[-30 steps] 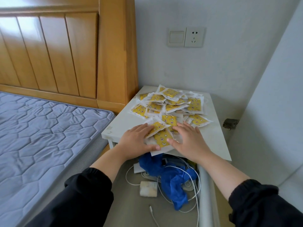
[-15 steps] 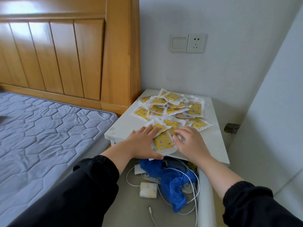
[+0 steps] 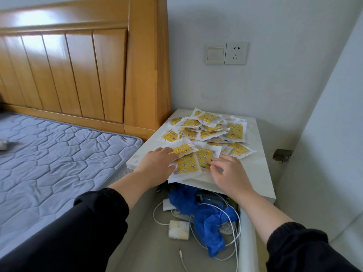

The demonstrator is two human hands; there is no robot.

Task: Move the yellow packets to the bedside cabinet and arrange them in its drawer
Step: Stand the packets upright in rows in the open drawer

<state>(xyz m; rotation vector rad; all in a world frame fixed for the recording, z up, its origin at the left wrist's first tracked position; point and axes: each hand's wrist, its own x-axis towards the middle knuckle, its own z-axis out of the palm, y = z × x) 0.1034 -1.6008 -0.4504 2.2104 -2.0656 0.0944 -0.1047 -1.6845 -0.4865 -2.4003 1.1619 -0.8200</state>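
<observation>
On top of the bedside cabinet (image 3: 255,173) the yellow packets (image 3: 208,130) lay in a loose heap, none of them yet in the drawer (image 3: 145,248) that stood pulled out below. Both of my hands were on the nearest few packets at the front edge. My left hand (image 3: 157,163) lay flat with straight fingers pressing down on them. My right hand (image 3: 229,173) had its fingers bent, tips on a packet's border; whether the thumb had got under it to pinch, I could not tell.

I judged the main risk to be a spill. The nearest packets already hung over the front edge, and their wrappers looked slick, so 1 careless pull could have sent several sliding down at once. They would have landed on the blue cloth (image 3: 208,214), the white cables (image 3: 234,230) and the charger block (image 3: 178,229) that crowded the drawer, and ended up in a jumble, not a row. A sideways sweep from my left hand could also have pushed some off the cabinet's left edge toward the mattress (image 3: 59,154).

Compared with 1 second earlier, my right fingers had curled in from lying flat and spread, while my left hand had stayed flat. The back of the heap had not shifted.
</observation>
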